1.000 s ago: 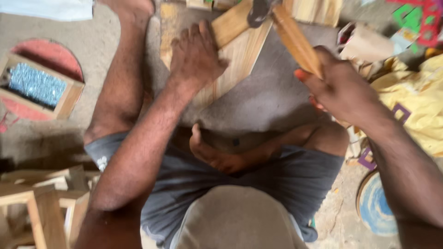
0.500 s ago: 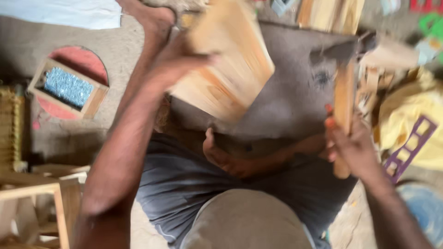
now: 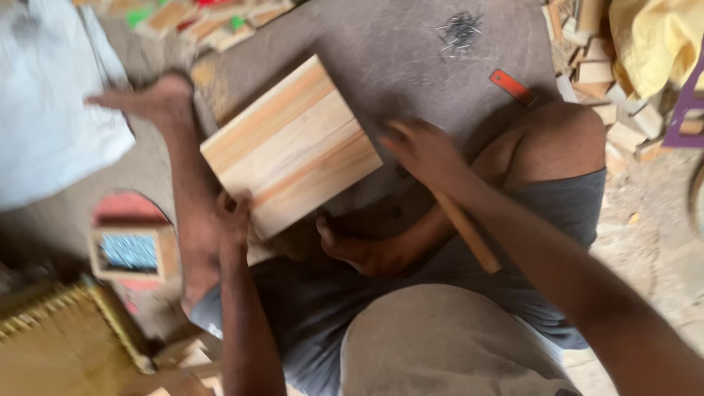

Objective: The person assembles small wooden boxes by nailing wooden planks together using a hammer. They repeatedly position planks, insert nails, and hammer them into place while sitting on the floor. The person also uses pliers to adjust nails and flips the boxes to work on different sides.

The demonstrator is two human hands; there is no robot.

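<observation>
A wooden panel (image 3: 292,147) of joined pale and orange-toned boards lies tilted across the middle of the frame, its lower edge over the person's bare shin. The left hand (image 3: 233,214) grips the panel's lower left corner, fingers closed over the edge. The right hand (image 3: 425,154), right of centre, is wrapped shut around a wooden handle (image 3: 469,233) that runs down and right beneath the forearm; the tool's head is hidden by the hand.

Beneath the panel is a dark grey mat (image 3: 411,66) spread on the floor. A small heap of nails (image 3: 459,31) sits on it near the top, and an orange strip (image 3: 513,86) lies just beside the raised knee at upper right. Wood offcuts (image 3: 609,110) litter the right edge, below a yellow cloth (image 3: 653,40). At upper left lies a white sack (image 3: 44,110); at middle left a small wooden box (image 3: 132,253) holds bluish nails, and a woven straw-coloured piece (image 3: 59,345) fills the lower left. The ground is dusty bare earth.
</observation>
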